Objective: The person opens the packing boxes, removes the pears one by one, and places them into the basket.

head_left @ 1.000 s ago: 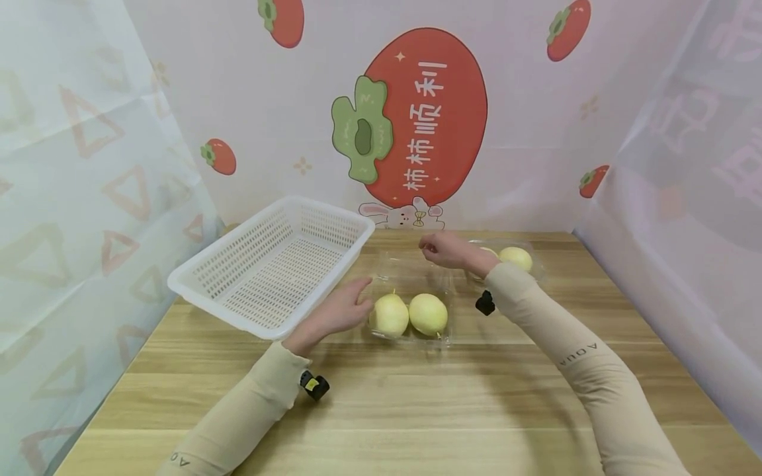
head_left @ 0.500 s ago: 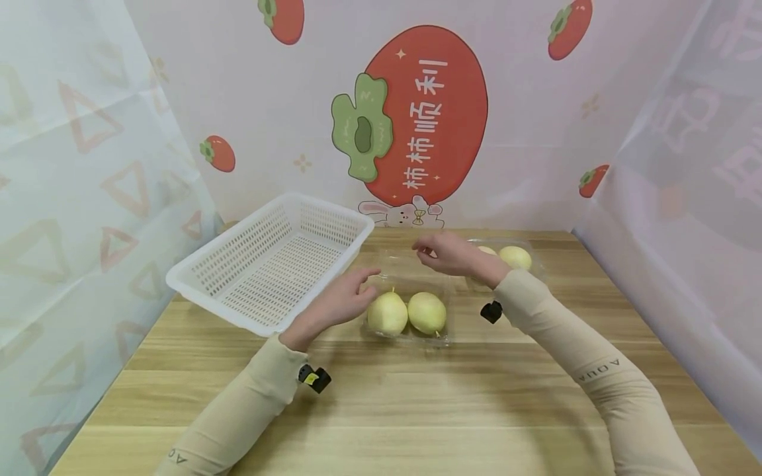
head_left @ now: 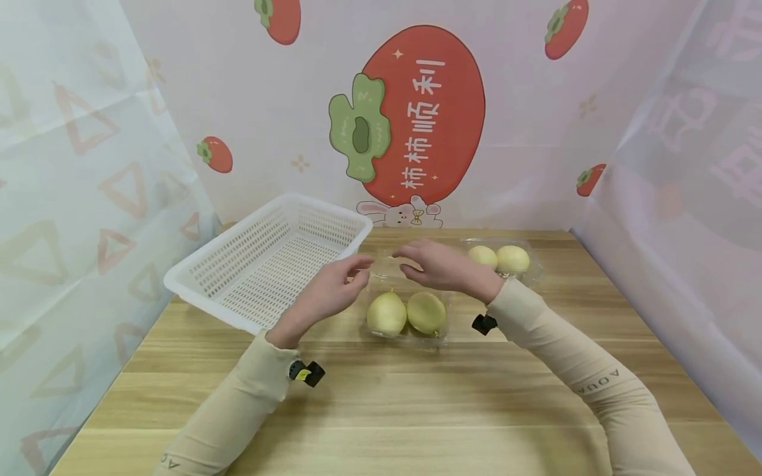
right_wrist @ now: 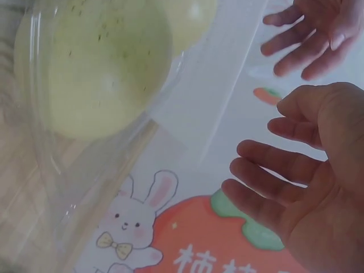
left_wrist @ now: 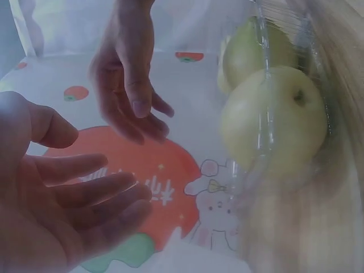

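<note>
Fingers loosely bent and holding nothing, the left hand [head_left: 329, 289] and right hand [head_left: 437, 266] hang near two yellow-green fruits [head_left: 387, 315], just below frame centre; their clear box's [head_left: 417, 340] outline is hard to trace.

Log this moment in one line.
left hand: hovering, holding nothing; right hand: hovering, holding nothing; front clear container: two pears; rear container: two more pears; white perforated basket: at left

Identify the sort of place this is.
Probably a small staged indoor work booth: pale, cartoon-printed hanging sheets close off the back and sides of a flat brown wood-grain tabletop, where round pale-yellow fruits sit packaged.
</note>
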The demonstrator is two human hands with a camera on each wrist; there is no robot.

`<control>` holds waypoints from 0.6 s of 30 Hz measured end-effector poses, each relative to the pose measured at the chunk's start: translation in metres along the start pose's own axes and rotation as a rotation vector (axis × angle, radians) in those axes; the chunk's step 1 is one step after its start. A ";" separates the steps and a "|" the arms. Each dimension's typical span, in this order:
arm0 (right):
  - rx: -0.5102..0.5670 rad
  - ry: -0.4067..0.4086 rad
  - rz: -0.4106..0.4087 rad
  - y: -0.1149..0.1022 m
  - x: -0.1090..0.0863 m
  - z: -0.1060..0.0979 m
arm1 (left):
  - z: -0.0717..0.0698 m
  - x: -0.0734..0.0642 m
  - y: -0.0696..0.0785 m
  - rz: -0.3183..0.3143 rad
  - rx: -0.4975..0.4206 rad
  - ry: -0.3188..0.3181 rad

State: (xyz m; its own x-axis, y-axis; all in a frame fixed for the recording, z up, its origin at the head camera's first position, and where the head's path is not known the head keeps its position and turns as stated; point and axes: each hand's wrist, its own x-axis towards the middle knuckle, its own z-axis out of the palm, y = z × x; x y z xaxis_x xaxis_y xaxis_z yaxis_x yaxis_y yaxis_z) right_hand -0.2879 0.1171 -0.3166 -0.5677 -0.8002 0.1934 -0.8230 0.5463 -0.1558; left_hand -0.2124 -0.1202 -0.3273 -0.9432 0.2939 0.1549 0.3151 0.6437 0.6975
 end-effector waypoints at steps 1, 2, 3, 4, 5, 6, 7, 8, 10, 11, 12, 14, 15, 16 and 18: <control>0.000 0.001 -0.006 -0.002 0.000 0.001 | -0.002 0.000 0.001 0.009 -0.002 0.007; -0.001 0.002 -0.012 -0.005 -0.001 0.001 | -0.003 0.000 0.001 0.016 -0.003 0.014; 0.002 0.005 -0.018 -0.007 -0.001 0.002 | -0.005 -0.001 0.002 0.024 -0.005 0.023; 0.003 0.008 -0.024 -0.009 -0.002 0.003 | -0.006 -0.002 0.003 0.038 -0.006 0.034; 0.001 0.013 -0.030 -0.011 -0.003 0.004 | -0.007 -0.002 0.004 0.048 -0.006 0.046; -0.006 0.017 -0.036 -0.013 -0.004 0.005 | -0.009 -0.003 0.004 0.060 -0.008 0.059; -0.018 0.024 -0.042 -0.014 -0.005 0.006 | -0.011 -0.004 0.005 0.076 -0.014 0.072; -0.027 0.029 -0.050 -0.016 -0.005 0.008 | -0.013 -0.004 0.006 0.093 -0.017 0.086; -0.044 0.039 -0.068 -0.019 -0.006 0.010 | -0.017 -0.006 0.006 0.119 -0.020 0.109; -0.050 0.041 -0.077 -0.020 -0.006 0.011 | -0.019 -0.006 0.006 0.127 -0.024 0.118; -0.056 0.041 -0.081 -0.021 -0.006 0.012 | -0.022 -0.007 0.006 0.132 -0.026 0.128; -0.062 0.039 -0.090 -0.024 -0.007 0.015 | -0.027 -0.007 0.005 0.135 -0.026 0.147; -0.063 0.036 -0.093 -0.026 -0.007 0.016 | -0.029 -0.008 0.004 0.133 -0.025 0.155; -0.057 0.033 -0.092 -0.027 -0.007 0.017 | -0.031 -0.008 0.003 0.130 -0.025 0.162; -0.051 0.025 -0.091 -0.030 -0.007 0.019 | -0.035 -0.008 0.002 0.130 -0.024 0.178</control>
State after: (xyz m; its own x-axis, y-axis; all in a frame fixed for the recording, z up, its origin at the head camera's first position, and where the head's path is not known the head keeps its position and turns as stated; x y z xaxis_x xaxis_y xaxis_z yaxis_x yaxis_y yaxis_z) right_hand -0.2586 0.1016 -0.3321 -0.4900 -0.8412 0.2288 -0.8709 0.4836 -0.0873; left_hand -0.2081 -0.1466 -0.3027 -0.8993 0.2420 0.3643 0.4344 0.5910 0.6798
